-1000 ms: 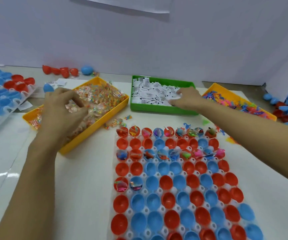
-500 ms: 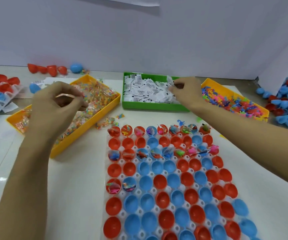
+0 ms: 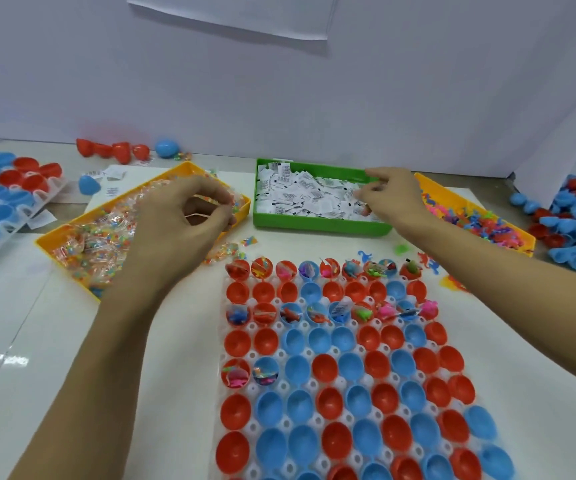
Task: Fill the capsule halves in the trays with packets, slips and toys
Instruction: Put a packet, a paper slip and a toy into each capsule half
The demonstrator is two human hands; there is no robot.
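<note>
Hands over packet and slip bins

Bare bench lies open left of the capsule tray; three bins crowd its far edge.

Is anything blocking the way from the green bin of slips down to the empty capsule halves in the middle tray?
Nothing visible does. The right hand is over the green plastic bin of white paper slips, and only bare white table with a few loose toys lies between it and the clear tray of red and blue capsule halves.
</note>
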